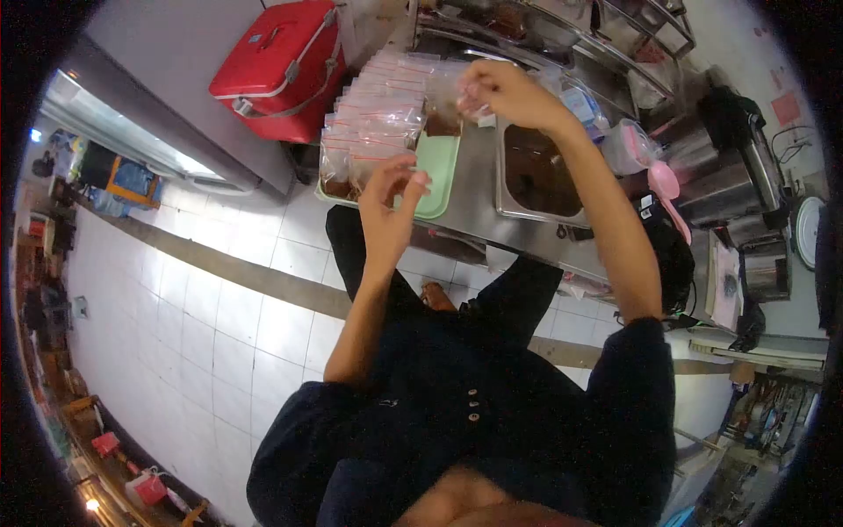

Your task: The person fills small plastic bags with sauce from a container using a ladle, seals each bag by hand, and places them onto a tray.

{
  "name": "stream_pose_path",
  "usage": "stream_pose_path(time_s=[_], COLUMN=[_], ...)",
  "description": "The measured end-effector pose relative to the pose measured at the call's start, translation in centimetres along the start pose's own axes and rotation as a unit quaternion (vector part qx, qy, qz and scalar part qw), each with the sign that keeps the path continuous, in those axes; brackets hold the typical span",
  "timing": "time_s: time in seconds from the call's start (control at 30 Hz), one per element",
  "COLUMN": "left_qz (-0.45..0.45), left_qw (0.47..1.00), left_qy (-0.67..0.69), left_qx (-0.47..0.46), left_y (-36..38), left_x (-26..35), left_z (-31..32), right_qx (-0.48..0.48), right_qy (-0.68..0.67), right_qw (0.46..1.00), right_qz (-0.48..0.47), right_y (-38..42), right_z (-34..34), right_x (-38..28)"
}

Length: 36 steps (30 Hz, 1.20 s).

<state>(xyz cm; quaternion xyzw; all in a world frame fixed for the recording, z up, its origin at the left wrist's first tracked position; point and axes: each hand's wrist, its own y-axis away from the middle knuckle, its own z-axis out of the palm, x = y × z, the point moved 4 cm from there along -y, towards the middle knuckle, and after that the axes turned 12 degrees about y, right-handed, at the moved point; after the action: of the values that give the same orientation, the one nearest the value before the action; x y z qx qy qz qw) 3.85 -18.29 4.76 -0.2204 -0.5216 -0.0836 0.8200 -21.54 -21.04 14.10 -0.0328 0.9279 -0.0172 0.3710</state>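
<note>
Rows of clear zip bags with red seal lines and brown contents stand on a green tray. My left hand is over the tray's near edge beside the front bags, its fingers curved and apart with nothing visible between them. Above the tray's far right part is my right hand, fingers bent near a clear bag with brown contents; whether it grips that bag cannot be made out. A steel pan holding dark brown liquid sits to the right, under my right forearm.
A red cooler box stands at the left behind the bags. Right of the pan are a clear plastic container and a pink ladle. A metal rack runs along the back. The steel counter's front edge lies before my legs.
</note>
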Motion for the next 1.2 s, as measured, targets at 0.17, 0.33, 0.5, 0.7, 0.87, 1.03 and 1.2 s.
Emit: stream_pose_path(time_s=[0.17, 0.33, 0.5, 0.7, 0.87, 1.03, 1.2], left_qz=[-0.041, -0.054, 0.082, 0.097, 0.106, 0.130, 0.142], left_qw=[0.998, 0.994, 0.954, 0.913, 0.881, 0.869, 0.906], left_qy=[-0.025, -0.074, -0.216, -0.373, -0.444, -0.450, -0.369], left_qx=[-0.032, -0.053, -0.192, -0.133, -0.125, -0.158, -0.151], left_y=[1.5, 1.0, -2.6, -7.2, -8.2, -8.4, -6.9], left_x=[0.5, 1.4, -3.2, -8.1, -9.3, -8.6, -4.5], left_z=[-1.0, -0.1, 3.8, 5.6, 5.9, 6.2, 7.0], right_qx=[-0.104, 0.061, 0.026, 0.063, 0.149, 0.086, 0.191], right_qy=[0.140, 0.366, 0.285, 0.275, 0.346, 0.327, 0.594], right_qw=[0.977, 0.928, 0.957, 0.958, 0.926, 0.938, 0.753], right_qz=[0.121, -0.013, 0.041, 0.046, -0.023, 0.069, 0.207], right_y=[-5.3, -8.1, -9.2, -8.9, -4.4, 6.3, 19.9], right_z=[3.4, 5.5, 5.2, 4.7, 0.1, -12.8, -21.4], right_x=[5.0, 9.0, 9.5, 9.0, 4.7, 10.5, 19.9])
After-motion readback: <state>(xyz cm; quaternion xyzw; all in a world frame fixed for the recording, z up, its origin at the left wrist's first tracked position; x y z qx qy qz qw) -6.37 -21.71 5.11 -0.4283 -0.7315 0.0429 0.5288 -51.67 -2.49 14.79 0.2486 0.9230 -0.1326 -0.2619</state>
